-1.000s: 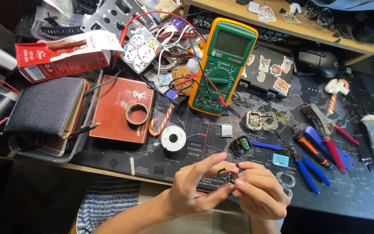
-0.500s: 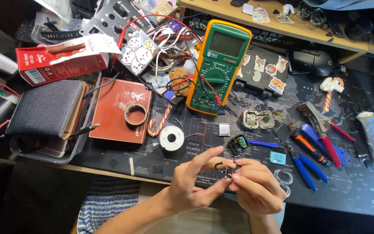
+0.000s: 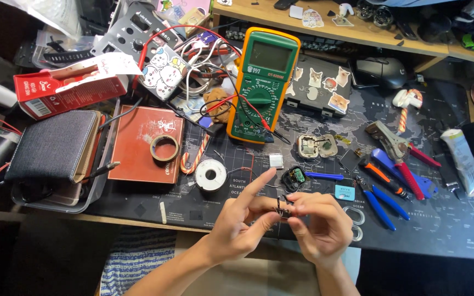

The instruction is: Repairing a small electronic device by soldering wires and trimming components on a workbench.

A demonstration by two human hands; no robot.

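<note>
Black small electronic part [image 3: 282, 207] is pinched between the fingertips of the left hand [image 3: 243, 226] and right hand [image 3: 318, 223], near the solder spool [image 3: 210, 175] on the dark desk mat [image 3: 429, 219].

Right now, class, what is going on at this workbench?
A person sits at a cluttered desk mat and holds a small dark part between both hands, above the mat's near edge. The left hand pinches it with the index finger stuck out; the right hand grips it from the other side. A multimeter, a solder spool, a tape roll and pliers lie untouched on the desk.
</note>
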